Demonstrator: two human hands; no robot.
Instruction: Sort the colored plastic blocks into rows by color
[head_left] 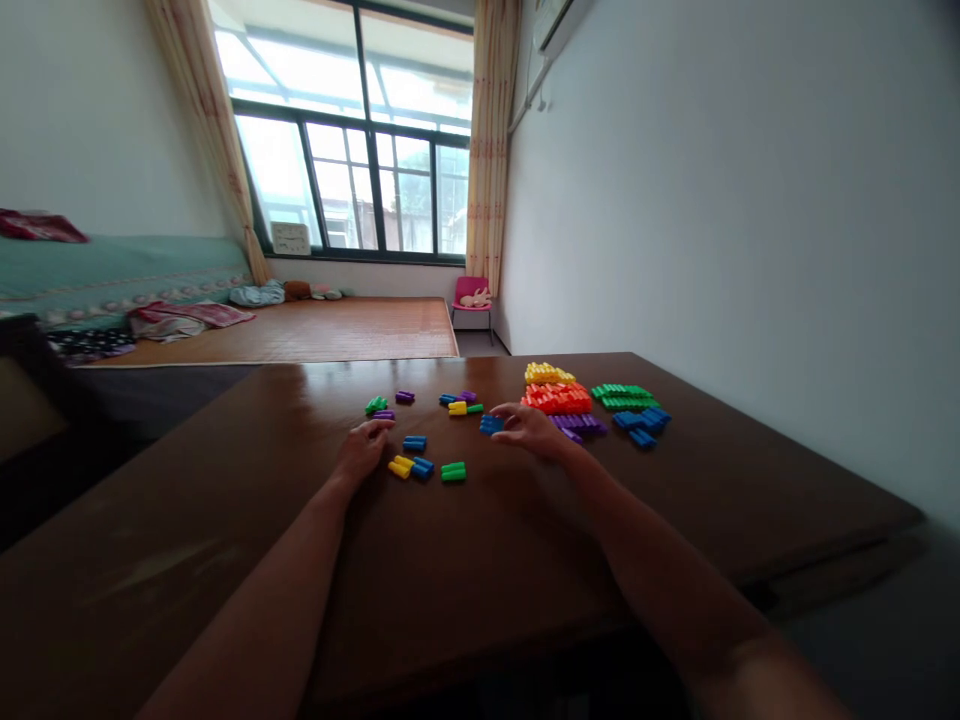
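Note:
My right hand (531,430) grips a blue plastic block (491,425) between thumb and fingers, low over the dark table (450,560). My left hand (363,448) rests on the table with loosely bent fingers and holds nothing that I can see. Just beyond its fingertips lie a purple block (383,415) and a green block (376,405). Between my hands are a blue block (414,442), a yellow block (400,467) touching another blue one (422,468), and a green block (454,471). Farther back, a yellow block (457,408) lies against a green piece (475,408).
Right of my right hand, blocks are grouped by colour: yellow (549,374), orange-red (556,399), purple (579,425), green (624,397) and blue (642,424). A lone purple block (405,397) lies at the back. A wall (712,220) runs along the right.

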